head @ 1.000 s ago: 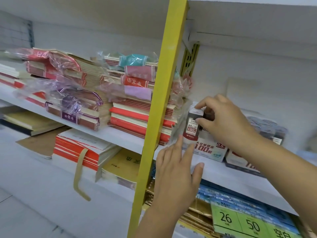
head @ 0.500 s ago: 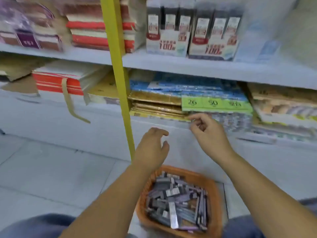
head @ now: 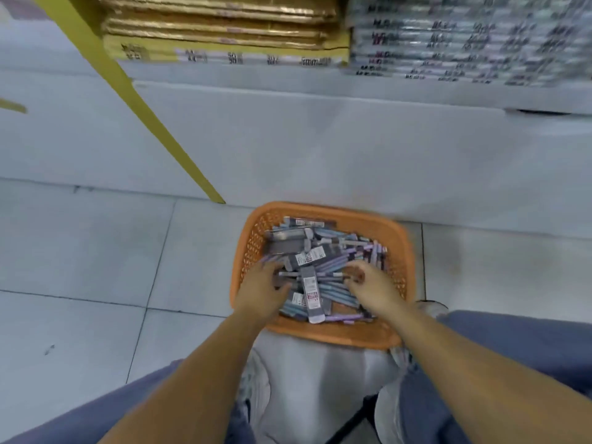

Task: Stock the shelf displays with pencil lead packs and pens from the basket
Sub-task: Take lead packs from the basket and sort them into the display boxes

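Hands sit inside the orange plastic mesh basket [head: 334, 335], left hand [head: 261, 291] by its left wall, right hand [head: 373, 288] by its right, fingers [head: 268, 272] curled into the heap [head: 323, 248]; blur hides any grip. At its centre, a flat grey lead pack [head: 310, 290] runs near rim to far rim.

Even, soft daylight, heavy motion blur throughout, wide-angle bending at edges

The basket [head: 333, 336] is orange with lattice walls, its packs [head: 310, 283] grey, lilac and pale blue. The shelf post [head: 134, 97] is yellow, the stacked sheets [head: 217, 30] gold.
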Tool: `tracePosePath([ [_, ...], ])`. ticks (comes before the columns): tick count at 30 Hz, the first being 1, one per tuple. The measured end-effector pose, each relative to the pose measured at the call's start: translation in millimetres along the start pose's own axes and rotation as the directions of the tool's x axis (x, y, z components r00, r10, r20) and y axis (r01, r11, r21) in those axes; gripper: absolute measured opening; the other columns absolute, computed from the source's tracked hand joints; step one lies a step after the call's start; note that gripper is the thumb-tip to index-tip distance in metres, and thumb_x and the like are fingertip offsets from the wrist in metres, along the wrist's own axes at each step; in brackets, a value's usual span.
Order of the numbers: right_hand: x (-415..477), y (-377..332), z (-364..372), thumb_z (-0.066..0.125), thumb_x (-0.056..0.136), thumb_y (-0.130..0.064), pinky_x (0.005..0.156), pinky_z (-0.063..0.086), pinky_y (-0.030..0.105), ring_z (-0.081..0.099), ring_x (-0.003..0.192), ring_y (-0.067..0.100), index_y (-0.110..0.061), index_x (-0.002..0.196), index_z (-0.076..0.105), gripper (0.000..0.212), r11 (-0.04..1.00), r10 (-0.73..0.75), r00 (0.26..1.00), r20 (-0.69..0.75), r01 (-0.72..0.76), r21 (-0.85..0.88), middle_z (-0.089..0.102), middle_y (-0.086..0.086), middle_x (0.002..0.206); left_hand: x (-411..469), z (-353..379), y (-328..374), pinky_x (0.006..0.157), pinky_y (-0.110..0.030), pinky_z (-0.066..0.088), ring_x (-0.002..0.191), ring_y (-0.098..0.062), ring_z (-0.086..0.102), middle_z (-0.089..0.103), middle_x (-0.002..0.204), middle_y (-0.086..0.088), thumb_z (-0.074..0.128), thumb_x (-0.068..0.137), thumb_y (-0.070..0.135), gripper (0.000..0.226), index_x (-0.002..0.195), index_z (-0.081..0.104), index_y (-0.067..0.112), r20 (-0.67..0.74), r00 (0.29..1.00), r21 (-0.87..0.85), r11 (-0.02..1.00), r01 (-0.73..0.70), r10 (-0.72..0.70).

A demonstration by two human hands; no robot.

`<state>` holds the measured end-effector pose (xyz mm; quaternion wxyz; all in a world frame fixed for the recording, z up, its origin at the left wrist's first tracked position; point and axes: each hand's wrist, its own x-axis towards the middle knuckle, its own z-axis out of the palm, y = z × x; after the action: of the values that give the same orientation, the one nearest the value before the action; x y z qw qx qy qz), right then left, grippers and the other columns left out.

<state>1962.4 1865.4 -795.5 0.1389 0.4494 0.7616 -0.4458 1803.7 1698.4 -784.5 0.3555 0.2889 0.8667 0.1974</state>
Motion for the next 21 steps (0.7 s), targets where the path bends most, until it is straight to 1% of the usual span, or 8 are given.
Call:
tracePosePath([
  [3, 24.8, -12.1, 11.1, 0.063, 0.094, -0.026, 0.104, 0.041, 0.036, 0.052, 0.122, 0.027, -0.017, 0.136, 0.052, 0.044, 1.0, 0.012, 0.997, -0.079, -0.012, 0.007, 0.051, 0.012, 0.137, 26.6, 0.7, 1.1, 0.108, -0.022, 0.029, 0.131, -0.03, 0.05, 0.056, 0.139, -0.014, 0.072, 0.089, 0.014, 0.047, 0.133, 0.059, 0.005, -0.06, 0.996, -0.019, 0.997, -0.069, 0.068],
  [5, 38.1, -20.5, 19.0, 0.067, 0.09, -0.034, 0.106, 0.04, 0.036, 0.049, 0.124, 0.029, -0.017, 0.138, 0.048, 0.054, 0.997, 0.052, 0.985, -0.166, -0.042, 0.061, 0.046, 0.013, 0.139, 46.8, 0.1, 0.4, 0.117, -0.032, 0.029, 0.136, -0.032, 0.044, 0.05, 0.145, -0.017, 0.072, 0.088, 0.01, 0.051, 0.136, 0.057, 0.003, -0.074, 0.99, -0.006, 0.993, -0.119, 0.119],
  [7, 45.7, -27.4, 27.2, 0.072, 0.086, -0.037, 0.105, 0.041, 0.038, 0.046, 0.125, 0.031, -0.017, 0.141, 0.041, 0.066, 0.989, 0.097, 0.97, -0.223, -0.069, 0.129, 0.038, 0.014, 0.142, 61.0, 0.5, -1.3, 0.12, -0.043, 0.031, 0.142, -0.03, 0.036, 0.041, 0.153, -0.014, 0.071, 0.088, 0.008, 0.058, 0.142, 0.052, 0.007, -0.047, 0.992, -0.031, 0.992, -0.123, 0.121],
  [9, 49.8, -31.7, 35.1, 0.074, 0.084, -0.036, 0.102, 0.042, 0.039, 0.046, 0.125, 0.031, -0.018, 0.14, 0.039, 0.069, 0.987, 0.108, 0.962, -0.251, -0.073, 0.146, 0.036, 0.014, 0.143, 69.2, 2.7, -5.1, 0.121, -0.044, 0.029, 0.143, -0.028, 0.033, 0.036, 0.155, -0.008, 0.073, 0.085, 0.008, 0.065, 0.145, 0.049, 0.017, -0.021, 0.995, -0.028, 0.995, -0.097, 0.096],
  [13, 56.6, -36.0, 42.4, 0.079, 0.08, -0.029, 0.088, 0.047, 0.038, 0.051, 0.105, 0.025, -0.018, 0.117, 0.05, 0.048, 0.989, 0.106, 0.971, -0.214, -0.082, 0.12, 0.043, 0.006, 0.121, 73.7, 8.0, -7.7, 0.117, -0.042, 0.028, 0.137, -0.027, 0.033, 0.037, 0.148, -0.004, 0.081, 0.079, 0.015, 0.084, 0.149, 0.038, 0.026, -0.023, 0.998, 0.078, 0.995, -0.058, 0.06],
  [16, 61.0, -33.7, 36.6, 0.079, 0.078, -0.018, 0.065, 0.039, 0.025, 0.052, 0.084, 0.012, -0.02, 0.096, 0.048, 0.036, 0.963, 0.123, 0.979, -0.16, -0.078, 0.258, 0.049, -0.007, 0.094, 73.7, 9.9, -7.8, 0.115, -0.039, 0.034, 0.132, -0.026, 0.039, 0.036, 0.142, -0.005, 0.08, 0.082, 0.018, 0.077, 0.148, 0.041, 0.026, -0.025, 0.998, 0.059, 0.996, -0.063, 0.065],
  [18, 60.8, -31.6, 25.1, 0.075, 0.082, -0.015, 0.061, 0.036, 0.019, 0.051, 0.08, 0.0, -0.026, 0.092, 0.049, 0.03, 0.928, 0.127, 0.986, -0.113, -0.078, 0.364, 0.054, -0.013, 0.092, 74.5, 8.1, -6.4, 0.11, -0.039, 0.043, 0.123, -0.027, 0.049, 0.039, 0.139, -0.006, 0.075, 0.087, 0.02, 0.062, 0.142, 0.048, 0.024, -0.048, 0.997, 0.012, 0.998, -0.061, 0.061],
  [21, 56.9, -29.0, -1.0, 0.074, 0.083, -0.012, 0.064, 0.052, 0.026, 0.063, 0.088, 0.011, -0.031, 0.09, 0.058, 0.025, 0.871, 0.119, 0.988, -0.1, -0.056, 0.488, 0.064, -0.007, 0.1, 78.8, 5.1, -3.9, 0.104, -0.042, 0.047, 0.117, -0.028, 0.055, 0.044, 0.137, -0.007, 0.07, 0.09, 0.024, 0.055, 0.142, 0.05, 0.021, -0.055, 0.998, 0.031, 0.999, -0.038, 0.039],
])
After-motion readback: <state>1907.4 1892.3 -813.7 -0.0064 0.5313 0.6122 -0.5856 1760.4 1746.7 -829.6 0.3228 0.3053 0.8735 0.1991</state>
